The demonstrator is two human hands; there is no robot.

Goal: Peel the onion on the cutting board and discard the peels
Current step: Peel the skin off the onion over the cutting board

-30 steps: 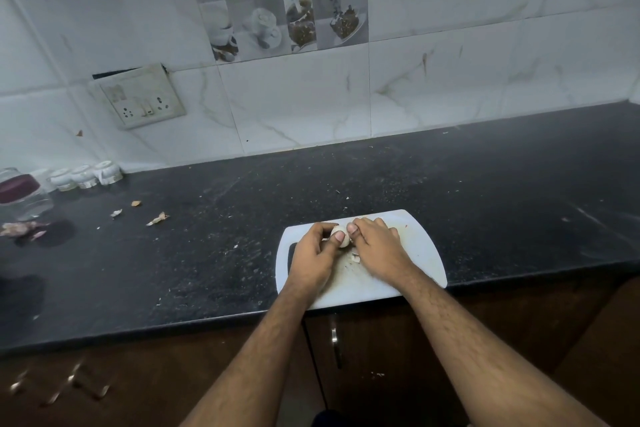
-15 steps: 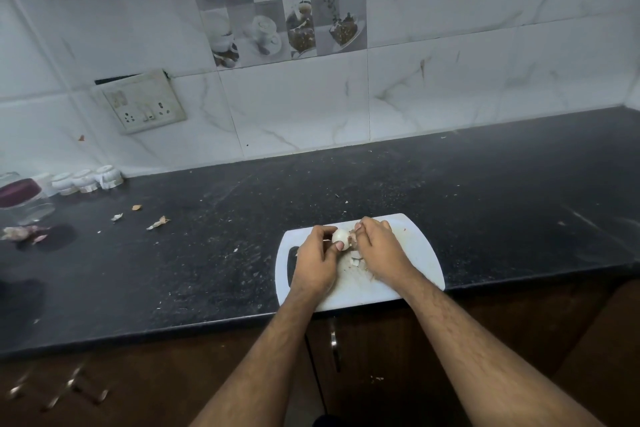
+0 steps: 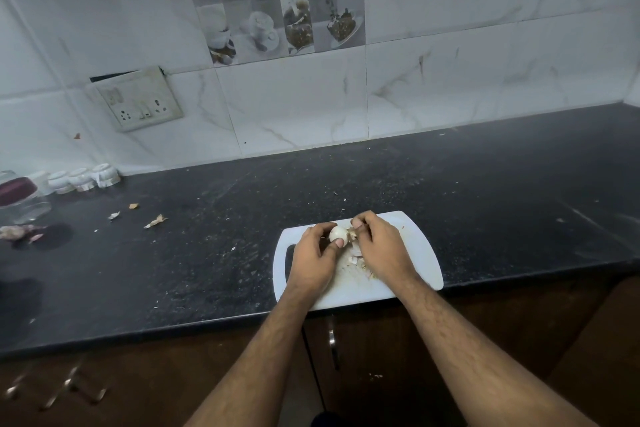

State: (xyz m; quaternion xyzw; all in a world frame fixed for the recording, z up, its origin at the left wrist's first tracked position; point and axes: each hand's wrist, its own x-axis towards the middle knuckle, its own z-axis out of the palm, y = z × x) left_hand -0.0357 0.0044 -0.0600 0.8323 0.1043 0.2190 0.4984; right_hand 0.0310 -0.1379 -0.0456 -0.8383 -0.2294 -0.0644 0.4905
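Note:
A small, pale, mostly bare onion (image 3: 337, 233) is held just above the white cutting board (image 3: 420, 253), which lies at the counter's front edge. My left hand (image 3: 313, 258) grips the onion between thumb and fingers. My right hand (image 3: 381, 248) pinches a strip of brownish peel (image 3: 352, 234) at the onion's right side. Loose peel bits (image 3: 356, 262) lie on the board under and between my hands.
The dark counter (image 3: 485, 204) runs left and right, speckled with crumbs. Peel scraps (image 3: 155, 220) lie at mid-left. A glass jar (image 3: 20, 198), small white containers (image 3: 83, 178) and a pinkish onion piece (image 3: 17, 231) sit at the far left. The tiled wall carries a switch plate (image 3: 138, 104).
My right hand has drawn a strip of peel away from the onion, baring more of its white surface. More peel bits lie on the board. The view has shifted slightly.

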